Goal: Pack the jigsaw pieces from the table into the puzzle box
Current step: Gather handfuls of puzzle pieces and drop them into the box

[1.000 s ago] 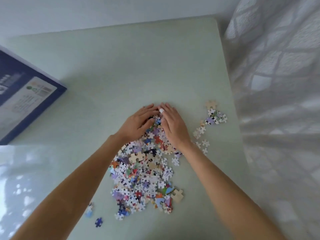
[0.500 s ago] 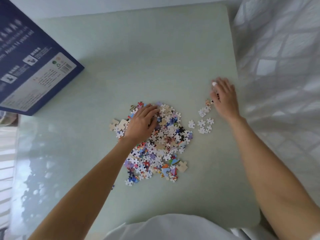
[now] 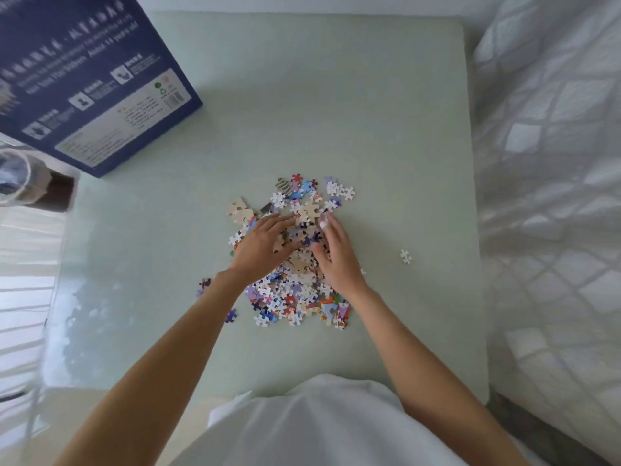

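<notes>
A heap of small colourful jigsaw pieces (image 3: pixel 295 294) lies in the middle of the pale green table (image 3: pixel 336 112). My left hand (image 3: pixel 263 245) rests on the heap's left side, its fingers bent over some pieces. My right hand (image 3: pixel 336 253) lies on the right side of the heap, fingers pointing inward toward the left hand. Whether either hand holds pieces is hidden. One stray piece (image 3: pixel 405 256) lies apart to the right, and a few more (image 3: pixel 231 315) sit by my left forearm. The dark blue puzzle box (image 3: pixel 87 72) stands at the far left corner.
A bed with a white quilted cover (image 3: pixel 554 196) runs along the table's right edge. A clear round container (image 3: pixel 16 178) shows at the left edge, below the box. My white shirt (image 3: pixel 319 425) fills the bottom of the view.
My right hand has come back from the loose pieces at the right and joined the left hand on the heap. Those loose pieces now lie with the heap, bar one.
</notes>
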A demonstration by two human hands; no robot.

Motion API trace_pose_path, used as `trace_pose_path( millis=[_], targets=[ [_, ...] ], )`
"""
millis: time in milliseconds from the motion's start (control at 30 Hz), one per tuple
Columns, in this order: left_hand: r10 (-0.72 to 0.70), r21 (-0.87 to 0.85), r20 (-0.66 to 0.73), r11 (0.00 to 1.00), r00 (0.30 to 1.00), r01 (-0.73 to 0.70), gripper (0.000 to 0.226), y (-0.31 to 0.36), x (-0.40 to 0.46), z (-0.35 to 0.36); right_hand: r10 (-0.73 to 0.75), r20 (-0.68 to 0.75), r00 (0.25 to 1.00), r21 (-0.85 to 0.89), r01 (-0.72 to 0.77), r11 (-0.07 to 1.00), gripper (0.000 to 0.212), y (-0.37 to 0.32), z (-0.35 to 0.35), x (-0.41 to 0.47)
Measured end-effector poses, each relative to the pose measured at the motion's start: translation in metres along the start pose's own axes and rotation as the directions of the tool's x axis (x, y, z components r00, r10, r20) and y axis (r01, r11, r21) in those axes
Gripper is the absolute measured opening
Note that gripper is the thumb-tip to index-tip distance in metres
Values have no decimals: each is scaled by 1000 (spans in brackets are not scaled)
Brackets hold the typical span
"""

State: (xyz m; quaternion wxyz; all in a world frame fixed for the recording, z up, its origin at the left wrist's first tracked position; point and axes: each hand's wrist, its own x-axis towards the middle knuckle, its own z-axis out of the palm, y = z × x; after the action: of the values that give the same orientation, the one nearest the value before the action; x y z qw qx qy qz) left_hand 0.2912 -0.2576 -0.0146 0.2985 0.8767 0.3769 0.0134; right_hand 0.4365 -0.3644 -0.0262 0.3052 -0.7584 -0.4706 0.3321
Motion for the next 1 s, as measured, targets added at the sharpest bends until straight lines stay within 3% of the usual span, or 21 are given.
trace_pose_path(
  millis=[100, 233, 333, 433, 567, 800, 1000],
  targets=[
    [-67, 65, -114, 995, 991, 75, 63, -15, -24, -8, 53, -77, 996, -166, -65, 984, 53, -4, -8, -2],
    [-311, 124, 55, 945, 949, 303, 109, -22, -37, -15, 233, 37, 972, -405, -199, 892, 83, -15, -16, 4],
    [-305, 147, 118, 947, 945, 287, 123, -21, -29, -12, 232, 109, 967, -465, -156, 871, 96, -26, -7, 14],
    [-302, 119, 122, 950, 945, 288, 113, -13, -19, -10, 214, 127, 969, -524, -118, 844, 92, -31, -1, 22],
    [-261, 82, 108, 964, 959, 253, 84, -11, -19, -11, 193, 98, 976, -474, -125, 872, 74, -34, -5, 24],
    [-178, -78, -17, 981, 984, 176, 39, -25, -25, -26, 108, 30, 994, -476, -80, 876, 55, -45, -8, 16],
    [-183, -151, -74, 974, 980, 170, 26, -26, -25, -35, 33, -46, 998, -508, -52, 860, 33, -55, -13, 14]
  ],
)
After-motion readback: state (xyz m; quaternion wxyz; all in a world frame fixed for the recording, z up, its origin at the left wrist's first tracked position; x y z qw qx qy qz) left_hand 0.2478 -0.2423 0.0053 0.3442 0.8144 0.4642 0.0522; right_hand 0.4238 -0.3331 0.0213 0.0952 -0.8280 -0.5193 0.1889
